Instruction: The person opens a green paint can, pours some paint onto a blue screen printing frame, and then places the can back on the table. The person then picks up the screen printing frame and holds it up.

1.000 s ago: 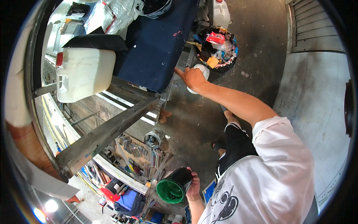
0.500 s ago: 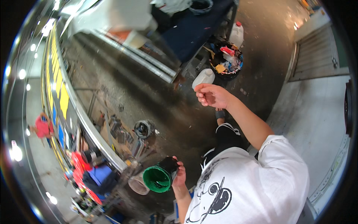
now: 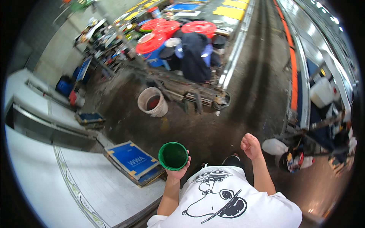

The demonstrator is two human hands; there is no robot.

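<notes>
My left hand is wrapped round the side of a tub whose rim and inside are coated in green paint. Its open mouth faces up toward me, and the inside is dark green; how much it contains I cannot tell. My right hand is raised in front of my body with the fingers curled closed, and nothing shows in them. A white plastic jug lies beyond it to the right.
Ahead stands a dirty white bucket with reddish liquid. Beyond are red-lidded drums and metal rails. Blue framed screens lean at left by a white panel. A waste bin is at right.
My view has swung left, bringing the white bucket and drums ahead. The tub, still in my left hand, now shows its mouth upward. My right hand has come lower and its fingers are curled tighter.
</notes>
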